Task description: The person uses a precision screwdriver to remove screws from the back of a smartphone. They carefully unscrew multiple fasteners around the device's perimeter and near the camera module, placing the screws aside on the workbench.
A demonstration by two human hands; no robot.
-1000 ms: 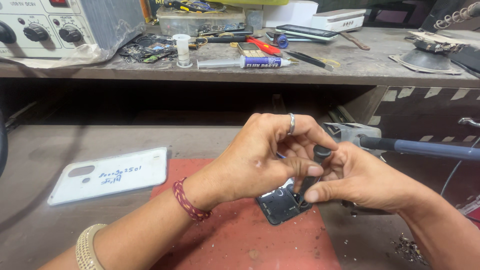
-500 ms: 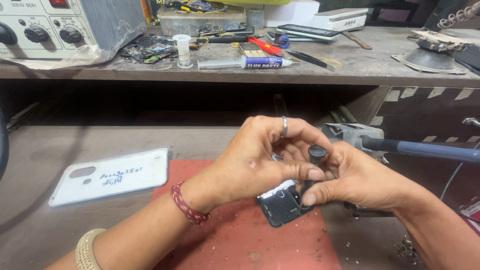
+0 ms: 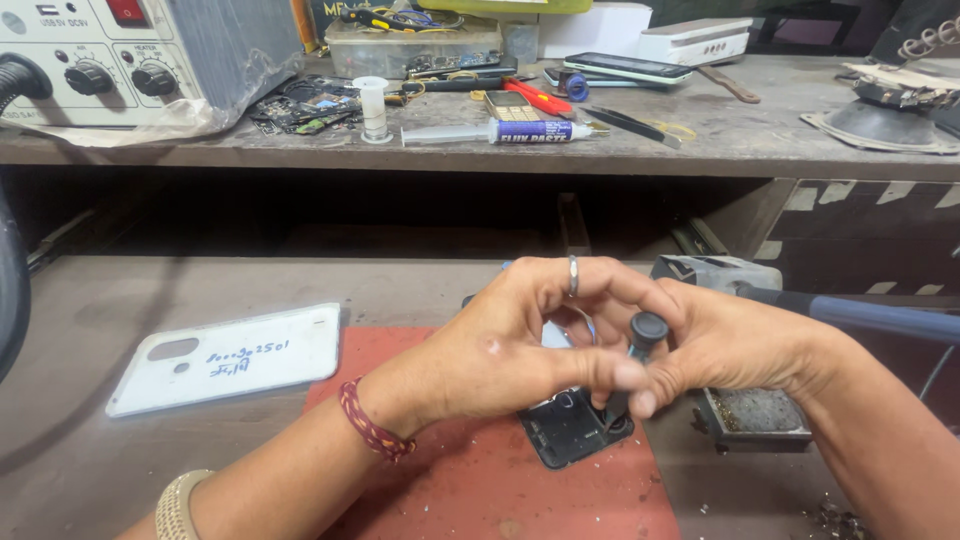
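Observation:
My left hand [image 3: 520, 345] and my right hand [image 3: 730, 345] meet over a red mat [image 3: 470, 480]. Between their fingertips stands a small black screwdriver [image 3: 640, 345] with a round cap, tip down on a dark opened phone [image 3: 572, 432] lying on the mat. My left thumb and fingers pinch the tool's shaft and press near the phone's top edge. My right fingers close around the tool from the other side. Most of the phone is hidden under both hands. A ring is on my left hand and a red thread bracelet on that wrist.
A white phone back cover [image 3: 230, 355] lies left of the mat. A small metal tray [image 3: 755, 415] and a blue-handled tool [image 3: 860, 312] sit at the right. The raised shelf behind carries a control unit with knobs [image 3: 110, 60], a syringe tube [image 3: 500, 131], phones and small tools.
Both hands have stayed over the phone; the fingers have shifted slightly around the screwdriver, whose cap now stands clear between the hands.

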